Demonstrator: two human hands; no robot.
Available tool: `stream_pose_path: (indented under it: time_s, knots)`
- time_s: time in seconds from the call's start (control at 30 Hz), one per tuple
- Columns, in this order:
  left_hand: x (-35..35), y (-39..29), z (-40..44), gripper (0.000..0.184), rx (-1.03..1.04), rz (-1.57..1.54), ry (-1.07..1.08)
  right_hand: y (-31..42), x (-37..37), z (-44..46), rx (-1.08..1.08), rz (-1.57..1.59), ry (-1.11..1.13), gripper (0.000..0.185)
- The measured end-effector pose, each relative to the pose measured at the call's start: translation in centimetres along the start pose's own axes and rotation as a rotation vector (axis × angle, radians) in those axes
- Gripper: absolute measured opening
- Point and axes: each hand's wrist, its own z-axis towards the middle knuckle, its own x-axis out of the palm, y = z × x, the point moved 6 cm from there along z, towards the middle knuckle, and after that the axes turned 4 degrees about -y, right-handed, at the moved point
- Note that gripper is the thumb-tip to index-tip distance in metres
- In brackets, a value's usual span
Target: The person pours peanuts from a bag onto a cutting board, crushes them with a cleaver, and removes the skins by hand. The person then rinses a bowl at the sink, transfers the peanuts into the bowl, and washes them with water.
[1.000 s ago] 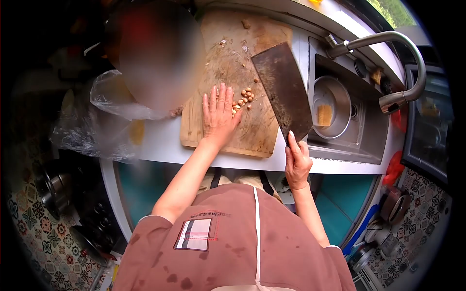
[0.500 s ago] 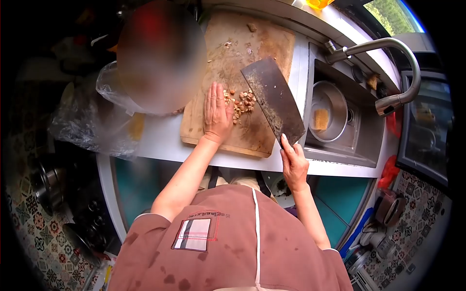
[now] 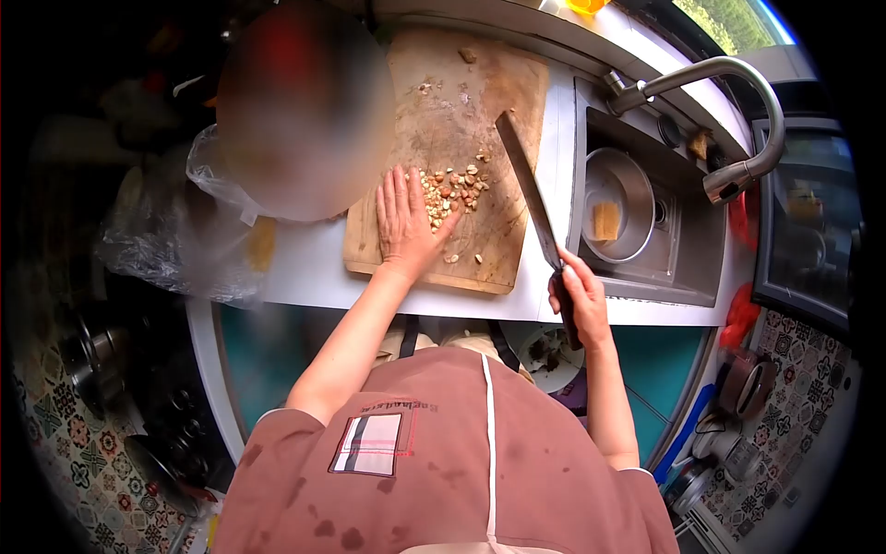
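Observation:
My left hand (image 3: 406, 224) lies on the wooden cutting board (image 3: 443, 102) with its fingers stretched out, beside a heap of peanuts (image 3: 452, 192), some of them in broken pieces. The thumb reaches along the near side of the heap. My right hand (image 3: 583, 300) is wrapped round the dark handle of a cleaver (image 3: 530, 189). Its blade stands nearly on edge over the right side of the board, apart from the heap; whether the edge touches the wood I cannot tell. A few loose pieces lie nearer the front of the board.
Right of the board is a sink (image 3: 683, 258) holding a metal bowl (image 3: 637, 208) with a yellow sponge (image 3: 605, 222) in it. A faucet (image 3: 766, 102) arches over the sink. Crumpled clear plastic bags (image 3: 148, 235) lie on the left, near a large blurred round patch.
The cleaver has turned from showing its broad face to nearly on edge, and my right hand has moved right and toward me. More peanuts show. My left hand has shifted slightly left, its thumb now spread.

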Motion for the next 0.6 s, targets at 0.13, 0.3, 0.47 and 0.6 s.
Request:
stream_pose_path:
  time_s: [0.13, 0.3, 0.47, 0.6]
  knots:
    - [2.6, -1.6, 1.5, 0.082, 0.032, 0.049, 0.046, 0.9, -1.5, -0.2, 0.147, 0.299, -0.043, 0.038]
    - [6.6, -4.0, 5.7, 0.063, 0.181, -0.036, 0.142, 1.6, -2.1, 1.1, 0.032, 0.11, -0.066, 0.038]
    - [4.1, -6.1, 3.0, 0.069, 0.301, -0.019, 0.245, 2.5, -2.5, 4.2, -0.141, -0.334, -0.166, 0.033]
    - [3.0, -6.5, 0.5, 0.064, 0.337, 0.044, 0.158, 4.3, -1.7, 8.3, -0.601, -0.827, -0.317, 0.033]
